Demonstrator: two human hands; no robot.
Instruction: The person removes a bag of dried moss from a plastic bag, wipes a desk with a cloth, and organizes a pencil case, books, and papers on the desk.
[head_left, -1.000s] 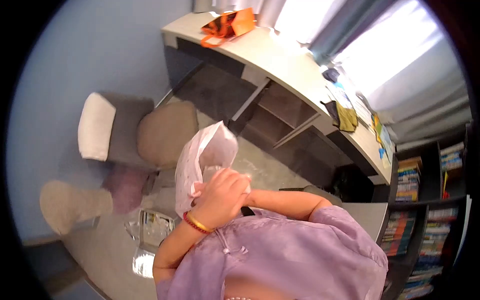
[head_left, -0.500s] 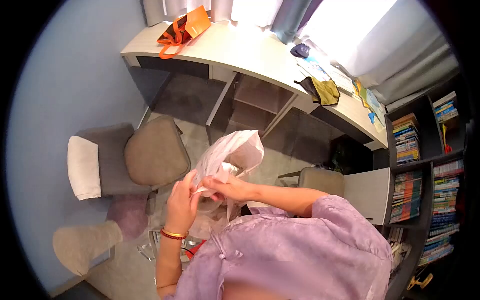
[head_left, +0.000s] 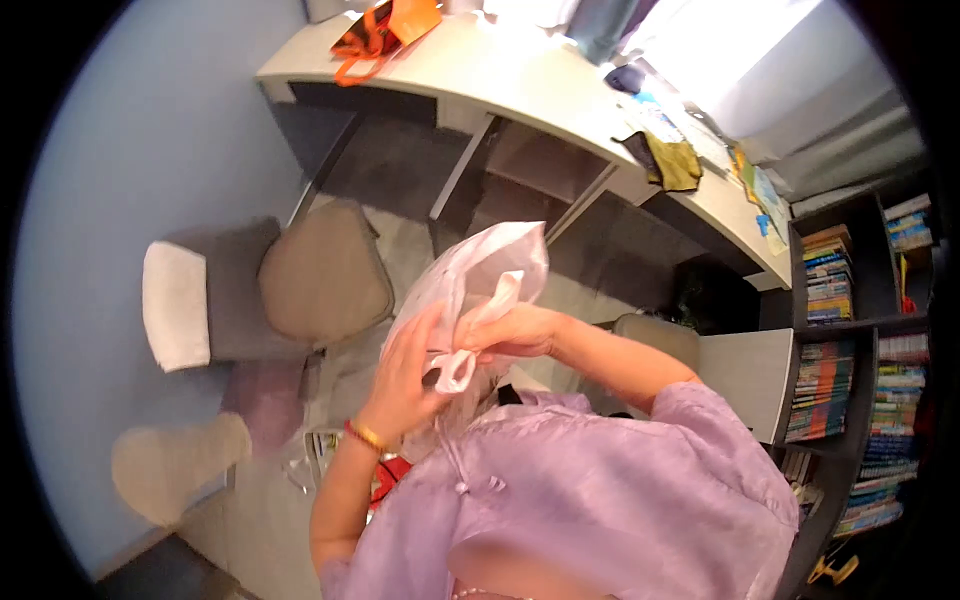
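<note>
In front of my chest is a thin, pale pinkish-white plastic bag (head_left: 455,268), its mouth spread wide toward the desk. My left hand (head_left: 402,388) grips the near left side of the bag, with the fingers lying along the film. The fingers of my right hand (head_left: 518,330) are closed on a bunched white strip (head_left: 508,290) that looks like part of the bag, perhaps a handle. A looped end of that strip hangs between both hands. What lies inside the bag is hidden.
A long pale desk (head_left: 530,75) curves ahead, bearing an orange bag (head_left: 378,40), a dark cap (head_left: 625,78) and an olive cloth (head_left: 675,160). Left is a grey-brown chair (head_left: 325,270); another chair (head_left: 655,340) is right. A full bookshelf (head_left: 865,335) lines the right side.
Both hands and the bag have risen slightly toward the desk. My right hand has shifted right, away from the left, and the white strip now stands out above and below its fingers.
</note>
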